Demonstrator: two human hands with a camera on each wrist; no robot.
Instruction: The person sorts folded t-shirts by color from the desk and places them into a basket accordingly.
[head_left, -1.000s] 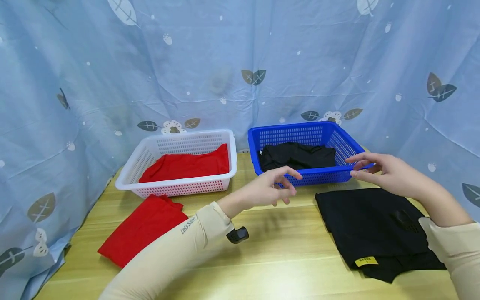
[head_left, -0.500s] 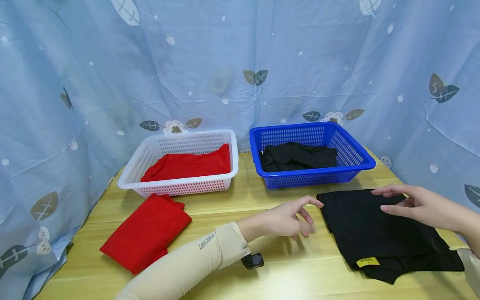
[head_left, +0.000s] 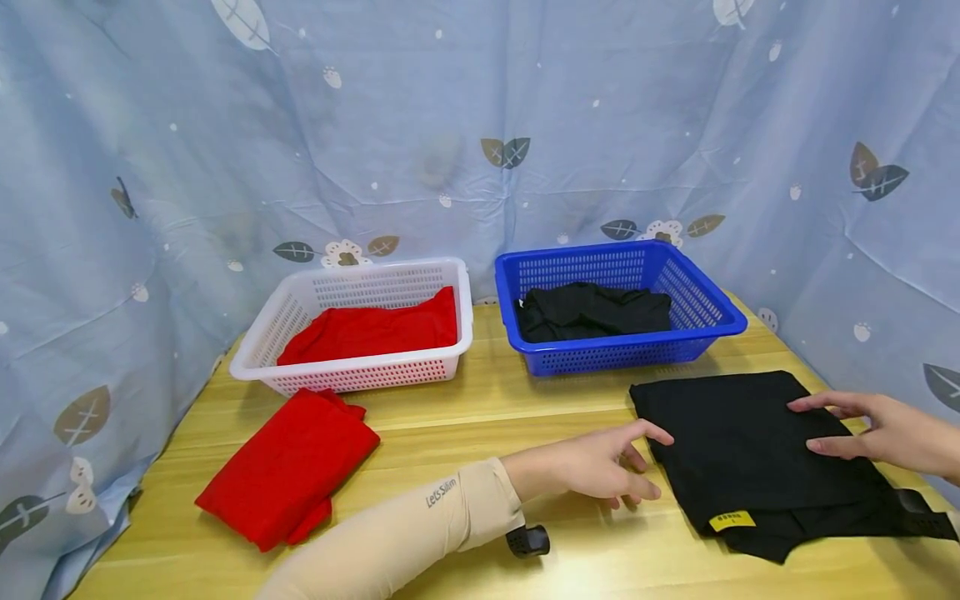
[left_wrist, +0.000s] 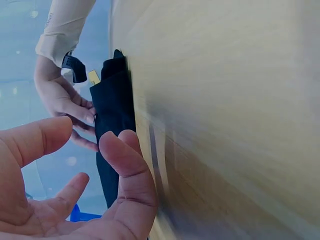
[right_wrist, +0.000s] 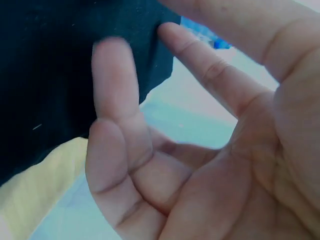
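Observation:
A folded black garment (head_left: 735, 450) with a yellow label (head_left: 731, 521) lies on the right of the table. My left hand (head_left: 596, 467) is at its left side, fingers loosely bent and holding nothing; the index fingertip overlaps the cloth's edge in the head view. Over the garment's right side is my right hand (head_left: 881, 433), thumb and fingers spread with nothing between them. Whether its fingertips touch the cloth I cannot tell. The left wrist view shows the garment (left_wrist: 115, 105) from the side, beyond my left fingers. Black cloth (right_wrist: 55, 75) fills the upper left of the right wrist view.
A white basket (head_left: 352, 368) holding red cloth (head_left: 375, 329) stands at the back left. Beside it, a blue basket (head_left: 622, 358) holds black cloth (head_left: 592, 310). A folded red garment (head_left: 288, 467) lies at the front left. Blue patterned curtain (head_left: 420, 125) surrounds the table (head_left: 480, 400).
Both hands have come down and to the right, away from the blue basket, to the two sides of the folded black garment. The baskets and garments lie as before.

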